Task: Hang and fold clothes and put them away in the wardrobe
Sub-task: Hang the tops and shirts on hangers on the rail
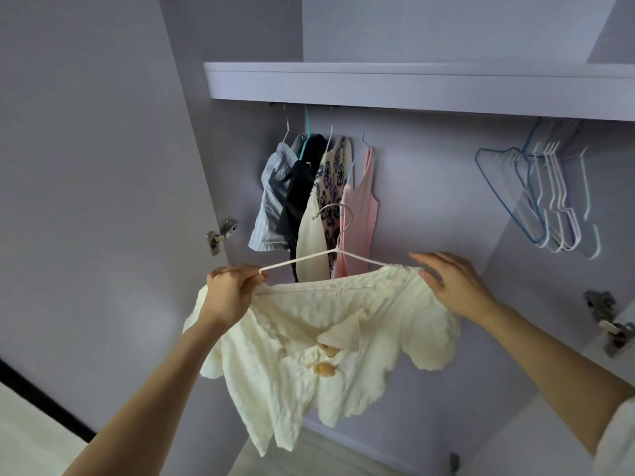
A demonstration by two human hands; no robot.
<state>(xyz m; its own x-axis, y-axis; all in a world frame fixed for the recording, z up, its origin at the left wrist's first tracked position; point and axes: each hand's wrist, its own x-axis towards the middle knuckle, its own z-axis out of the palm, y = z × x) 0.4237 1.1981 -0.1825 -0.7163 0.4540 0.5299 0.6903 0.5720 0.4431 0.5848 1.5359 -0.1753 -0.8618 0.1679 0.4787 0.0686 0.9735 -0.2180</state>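
Hands hold up a cream top [330,359] on a white hanger [338,250]: left grip [233,292] pinches the hanger's end, right grip [453,285] rests flat, fingers straight, on the top's shoulder

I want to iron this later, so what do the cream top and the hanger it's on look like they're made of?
Cream top: a soft woven fabric with a puckered, crinkled surface, possibly cotton seersucker; the fibre can't be confirmed. Its buttons look like wood or tan plastic.
Hanger: thin metal wire, white coated on the arms, with a bare, shiny silver hook. The left hand holds one end.
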